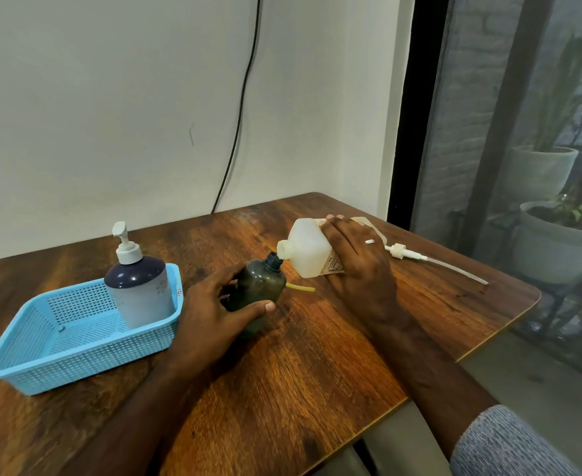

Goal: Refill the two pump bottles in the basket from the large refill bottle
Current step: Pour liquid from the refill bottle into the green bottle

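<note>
My left hand [210, 314] grips a dark green translucent bottle [260, 288] that stands on the table, its pump off and its neck open. My right hand [358, 259] holds the large white refill bottle [305, 249] tipped over, its spout at the green bottle's mouth. A second pump bottle [138, 286], dark blue and white with a white pump, stands in the right end of the light blue basket [66, 355]. A yellow tube [300, 287] shows on the table just behind the green bottle.
A white pump head with a long dip tube [430, 259] lies on the wooden table [282, 389] to the right of the refill bottle. The table's right edge is close, with potted plants [557, 242] beyond. A black cable [241, 108] hangs down the wall.
</note>
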Available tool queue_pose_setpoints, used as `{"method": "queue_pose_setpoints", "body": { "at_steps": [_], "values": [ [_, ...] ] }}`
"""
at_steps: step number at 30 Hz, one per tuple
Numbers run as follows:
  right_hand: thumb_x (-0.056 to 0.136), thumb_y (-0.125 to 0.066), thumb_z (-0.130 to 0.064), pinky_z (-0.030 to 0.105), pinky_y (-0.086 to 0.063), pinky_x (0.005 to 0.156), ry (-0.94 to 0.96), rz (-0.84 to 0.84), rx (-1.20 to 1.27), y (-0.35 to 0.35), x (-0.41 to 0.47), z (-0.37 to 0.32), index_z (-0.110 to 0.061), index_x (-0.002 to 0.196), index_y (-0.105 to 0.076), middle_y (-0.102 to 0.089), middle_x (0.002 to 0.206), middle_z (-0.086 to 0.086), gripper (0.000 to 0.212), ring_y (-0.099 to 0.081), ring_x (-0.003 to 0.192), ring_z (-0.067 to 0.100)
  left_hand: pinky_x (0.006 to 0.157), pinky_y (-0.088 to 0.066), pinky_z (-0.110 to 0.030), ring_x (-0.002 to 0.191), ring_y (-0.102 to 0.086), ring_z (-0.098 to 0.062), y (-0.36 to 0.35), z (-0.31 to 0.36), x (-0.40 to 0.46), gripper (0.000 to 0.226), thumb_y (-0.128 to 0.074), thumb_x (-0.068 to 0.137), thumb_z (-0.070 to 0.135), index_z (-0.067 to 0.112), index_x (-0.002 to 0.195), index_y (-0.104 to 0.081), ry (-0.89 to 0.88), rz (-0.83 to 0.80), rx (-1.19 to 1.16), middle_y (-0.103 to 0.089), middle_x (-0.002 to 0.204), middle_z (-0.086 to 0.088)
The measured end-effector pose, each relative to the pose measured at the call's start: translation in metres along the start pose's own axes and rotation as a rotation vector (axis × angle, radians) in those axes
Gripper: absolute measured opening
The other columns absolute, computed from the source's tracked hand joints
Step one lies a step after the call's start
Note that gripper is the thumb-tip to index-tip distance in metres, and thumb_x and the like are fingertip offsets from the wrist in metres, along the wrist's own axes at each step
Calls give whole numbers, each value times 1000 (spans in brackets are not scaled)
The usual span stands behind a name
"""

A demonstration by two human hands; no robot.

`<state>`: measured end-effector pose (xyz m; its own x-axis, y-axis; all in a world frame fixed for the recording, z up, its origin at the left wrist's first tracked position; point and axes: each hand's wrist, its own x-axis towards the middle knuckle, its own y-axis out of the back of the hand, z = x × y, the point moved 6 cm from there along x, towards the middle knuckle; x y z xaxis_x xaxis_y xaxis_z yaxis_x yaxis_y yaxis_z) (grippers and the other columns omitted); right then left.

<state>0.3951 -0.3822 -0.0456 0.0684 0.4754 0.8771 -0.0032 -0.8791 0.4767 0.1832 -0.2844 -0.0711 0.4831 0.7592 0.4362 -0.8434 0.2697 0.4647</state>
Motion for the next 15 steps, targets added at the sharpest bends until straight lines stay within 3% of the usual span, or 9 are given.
{"method": "queue_pose_setpoints", "body": {
  "at_steps": [11,15],
  "values": [
    [74,-85,-25,47,-34,109,-11,-11,1,0,0,0,-8,140,-53,-56,142,15,75,-50,133,35,76,-43,-11,98,-51,12,-1,1,1,87,-76,57,54,30,137,-53,-8,3,10,-55,121,20],
    [74,-83,-26,47,-34,109,-12,-8,4,0,0,1,-8,139,-53,-56,141,15,73,-50,132,35,78,-45,-13,103,-54,5,-1,-2,2,89,-76,57,55,29,138,-53,1,-5,10,-56,123,19]
  ]
}}
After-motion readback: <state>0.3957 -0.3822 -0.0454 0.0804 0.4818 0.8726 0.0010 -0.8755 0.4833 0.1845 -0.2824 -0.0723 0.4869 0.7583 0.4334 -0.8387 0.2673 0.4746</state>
